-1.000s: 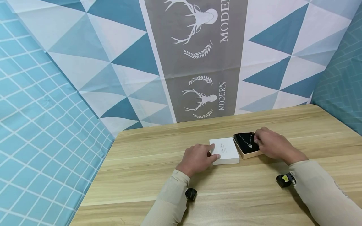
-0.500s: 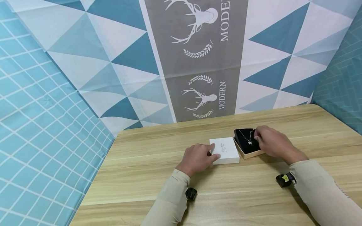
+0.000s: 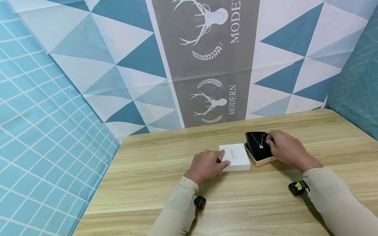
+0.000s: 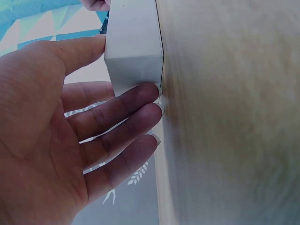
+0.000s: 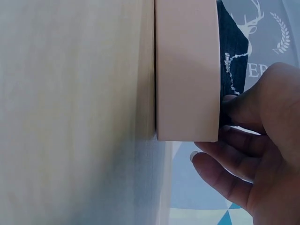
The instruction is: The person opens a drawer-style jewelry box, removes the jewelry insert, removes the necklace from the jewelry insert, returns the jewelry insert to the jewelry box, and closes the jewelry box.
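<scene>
A white box lid [image 3: 238, 159] with small print lies on the wooden table. My left hand [image 3: 204, 165] rests at its left end, thumb and index finger on the top. In the left wrist view, other fingers [image 4: 140, 97] touch the lid's end wall, loosely extended. To the lid's right stands a beige box base [image 3: 265, 161]. A black jewellery pad [image 3: 254, 144] sits tilted in it, its far edge raised. On the pad hangs a silver necklace [image 3: 261, 147] with a small butterfly-like pendant. My right hand [image 3: 284, 147] pinches the pad's right edge; the fingertips are partly hidden.
The wooden table [image 3: 141, 183] extends around both boxes. A patterned backdrop [image 3: 212, 65] stands behind its far edge, and a blue tiled-pattern sheet [image 3: 44, 131] hangs on the left. Dark wrist cameras hang below both forearms.
My right hand has risen slightly, and the pad's far edge has come up out of the box base, tilting the pad with the necklace. The left hand and lid have stayed in place.
</scene>
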`<state>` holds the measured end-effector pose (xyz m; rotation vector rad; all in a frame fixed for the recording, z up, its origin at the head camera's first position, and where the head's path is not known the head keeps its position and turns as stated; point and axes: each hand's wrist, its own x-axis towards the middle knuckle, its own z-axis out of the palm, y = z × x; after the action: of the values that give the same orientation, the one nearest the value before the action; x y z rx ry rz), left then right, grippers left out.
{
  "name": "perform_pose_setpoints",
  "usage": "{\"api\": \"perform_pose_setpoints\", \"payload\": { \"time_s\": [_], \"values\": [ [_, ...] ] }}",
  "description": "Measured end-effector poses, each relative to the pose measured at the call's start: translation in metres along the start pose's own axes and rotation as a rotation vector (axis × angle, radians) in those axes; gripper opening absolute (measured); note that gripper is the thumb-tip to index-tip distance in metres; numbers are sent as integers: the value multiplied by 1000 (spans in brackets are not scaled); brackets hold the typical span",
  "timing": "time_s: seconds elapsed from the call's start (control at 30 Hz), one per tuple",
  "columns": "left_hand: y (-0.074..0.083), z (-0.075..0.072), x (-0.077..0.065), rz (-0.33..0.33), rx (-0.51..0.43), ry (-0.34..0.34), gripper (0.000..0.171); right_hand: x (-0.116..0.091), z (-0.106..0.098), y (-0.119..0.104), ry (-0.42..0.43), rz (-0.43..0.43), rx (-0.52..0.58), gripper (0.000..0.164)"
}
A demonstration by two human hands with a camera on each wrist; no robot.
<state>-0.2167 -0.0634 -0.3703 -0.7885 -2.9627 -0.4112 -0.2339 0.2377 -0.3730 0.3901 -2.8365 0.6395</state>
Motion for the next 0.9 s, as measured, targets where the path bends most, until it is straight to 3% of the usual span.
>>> {"api": "perform_pose_setpoints", "payload": {
  "time_s": [0.9],
  "values": [
    [-1, 1, 1, 3, 4, -6, 49, -2, 1, -2, 149, -2, 40, 16]
  ]
}}
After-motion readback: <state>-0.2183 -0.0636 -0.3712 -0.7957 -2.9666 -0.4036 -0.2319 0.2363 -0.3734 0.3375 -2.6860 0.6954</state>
